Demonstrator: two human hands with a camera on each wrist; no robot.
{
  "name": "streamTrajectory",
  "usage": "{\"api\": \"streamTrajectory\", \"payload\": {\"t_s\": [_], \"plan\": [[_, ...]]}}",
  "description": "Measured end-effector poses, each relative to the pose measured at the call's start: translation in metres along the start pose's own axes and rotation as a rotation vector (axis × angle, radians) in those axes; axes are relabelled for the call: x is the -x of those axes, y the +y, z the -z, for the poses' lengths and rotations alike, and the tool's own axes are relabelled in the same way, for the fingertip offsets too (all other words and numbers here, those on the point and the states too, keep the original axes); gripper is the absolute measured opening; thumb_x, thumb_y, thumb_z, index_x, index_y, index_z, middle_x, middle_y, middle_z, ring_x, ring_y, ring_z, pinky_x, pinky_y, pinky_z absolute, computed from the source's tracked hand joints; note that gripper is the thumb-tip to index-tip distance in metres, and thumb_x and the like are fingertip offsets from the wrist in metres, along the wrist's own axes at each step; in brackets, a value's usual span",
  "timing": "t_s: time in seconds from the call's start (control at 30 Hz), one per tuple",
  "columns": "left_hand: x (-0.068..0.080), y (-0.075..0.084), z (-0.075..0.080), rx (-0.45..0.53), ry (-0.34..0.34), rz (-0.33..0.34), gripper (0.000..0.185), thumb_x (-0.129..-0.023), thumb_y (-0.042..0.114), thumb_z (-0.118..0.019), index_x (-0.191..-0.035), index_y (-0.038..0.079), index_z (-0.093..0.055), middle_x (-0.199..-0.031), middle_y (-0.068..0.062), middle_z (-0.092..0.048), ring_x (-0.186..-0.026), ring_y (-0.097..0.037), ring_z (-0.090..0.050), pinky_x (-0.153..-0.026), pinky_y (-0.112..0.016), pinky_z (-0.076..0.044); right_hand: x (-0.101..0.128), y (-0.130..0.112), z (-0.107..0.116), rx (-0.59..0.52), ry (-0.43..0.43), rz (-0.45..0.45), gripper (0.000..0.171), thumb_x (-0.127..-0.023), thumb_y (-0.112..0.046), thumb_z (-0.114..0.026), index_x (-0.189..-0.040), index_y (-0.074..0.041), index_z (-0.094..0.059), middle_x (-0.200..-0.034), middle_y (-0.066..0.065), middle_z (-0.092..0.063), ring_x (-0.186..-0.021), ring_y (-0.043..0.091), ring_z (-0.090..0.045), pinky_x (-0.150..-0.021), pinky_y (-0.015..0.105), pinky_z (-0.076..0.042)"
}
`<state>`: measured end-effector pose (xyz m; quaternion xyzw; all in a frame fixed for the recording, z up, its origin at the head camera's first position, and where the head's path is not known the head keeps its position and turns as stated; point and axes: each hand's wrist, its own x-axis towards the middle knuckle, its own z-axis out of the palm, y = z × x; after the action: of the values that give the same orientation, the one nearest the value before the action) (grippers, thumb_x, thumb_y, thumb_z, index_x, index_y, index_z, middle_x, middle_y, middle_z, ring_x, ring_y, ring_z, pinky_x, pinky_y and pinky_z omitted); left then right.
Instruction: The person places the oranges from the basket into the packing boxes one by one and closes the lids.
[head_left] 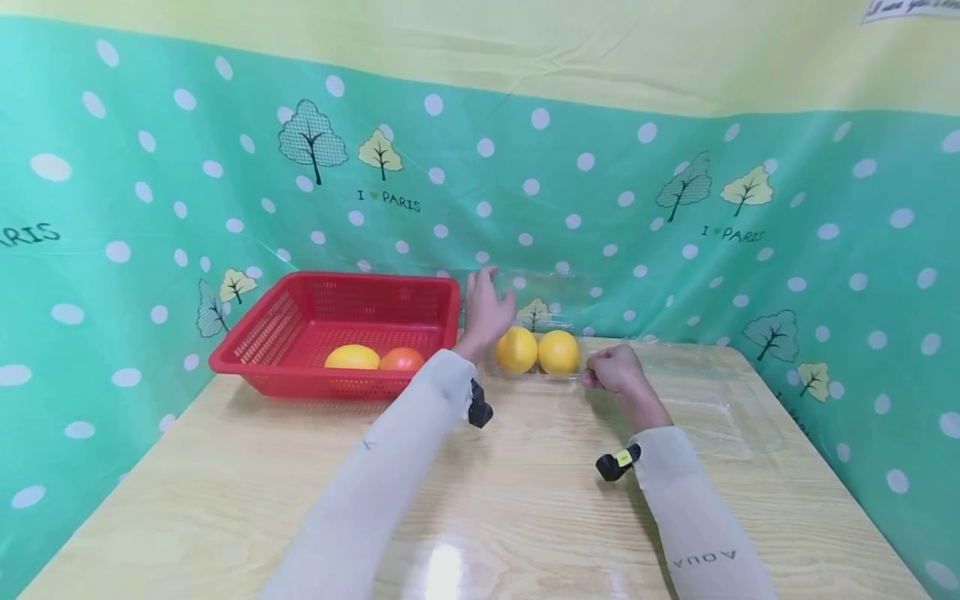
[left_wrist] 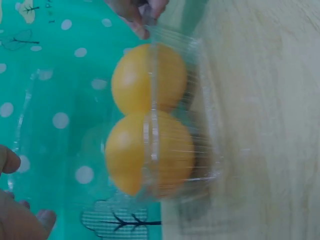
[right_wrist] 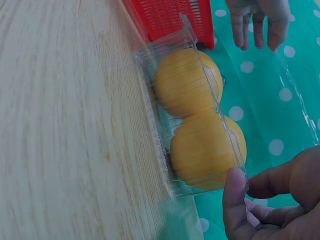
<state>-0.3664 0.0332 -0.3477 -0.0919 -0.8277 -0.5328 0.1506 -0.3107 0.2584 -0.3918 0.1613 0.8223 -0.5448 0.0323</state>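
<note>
Two oranges [head_left: 516,350] sit side by side in a clear plastic clamshell box [right_wrist: 156,132] at the back of the table. My right hand [head_left: 618,371] pinches the box's rim at its right end, thumb on the outer side in the right wrist view. The raised transparent lid [head_left: 555,292] stands behind the oranges, faint against the curtain. My left hand [head_left: 487,312] is up by the lid's left side, fingers extended and apart. In the left wrist view, part of the left hand [left_wrist: 22,215] shows at the lower left, beside the see-through lid.
A red plastic basket [head_left: 273,379] stands at the back left, holding a yellow fruit [head_left: 352,357] and a red-orange round fruit [head_left: 402,359]. More clear plastic packaging [head_left: 720,408] lies on the right of the wooden table [head_left: 540,492]. A green dotted curtain [head_left: 480,192] hangs close behind.
</note>
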Motion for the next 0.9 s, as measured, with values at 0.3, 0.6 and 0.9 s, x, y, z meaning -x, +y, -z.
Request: {"api": "streamTrajectory", "payload": {"t_s": [0.3,0.6,0.9], "plan": [[-0.002,0.009,0.015,-0.091,-0.071,-0.082,0.04,-0.103,0.014,-0.055,-0.141,0.005,-0.053,-0.14,-0.011,-0.05,-0.131,-0.026,-0.049,-0.108,-0.038,-0.045,0.002,-0.003,0.001,0.002,-0.003,-0.014,0.031,-0.106,-0.009,-0.048,-0.131,0.008,-0.056,-0.102,0.016,-0.061,-0.079,0.018,-0.064,-0.088,0.037,-0.058],[0.004,0.011,0.026,-0.339,-0.171,-0.268,0.03,-0.097,-0.002,-0.054,-0.124,0.004,-0.067,-0.119,-0.01,-0.06,-0.109,-0.022,-0.058,-0.093,-0.03,-0.054,-0.001,-0.004,0.001,-0.004,-0.018,0.003,0.034,-0.104,-0.007,-0.048,-0.133,0.01,-0.055,-0.1,0.016,-0.062,-0.077,0.017,-0.065,-0.076,0.028,-0.058],[0.03,0.014,0.024,-0.504,-0.234,-0.293,0.027,-0.096,-0.003,-0.058,-0.118,0.007,-0.07,-0.107,-0.005,-0.059,-0.101,-0.02,-0.056,-0.087,-0.029,-0.055,-0.004,-0.001,0.002,-0.022,-0.023,0.005,0.036,-0.103,-0.005,-0.048,-0.134,0.011,-0.054,-0.112,0.023,-0.061,-0.076,0.016,-0.066,-0.077,0.029,-0.06]]}}
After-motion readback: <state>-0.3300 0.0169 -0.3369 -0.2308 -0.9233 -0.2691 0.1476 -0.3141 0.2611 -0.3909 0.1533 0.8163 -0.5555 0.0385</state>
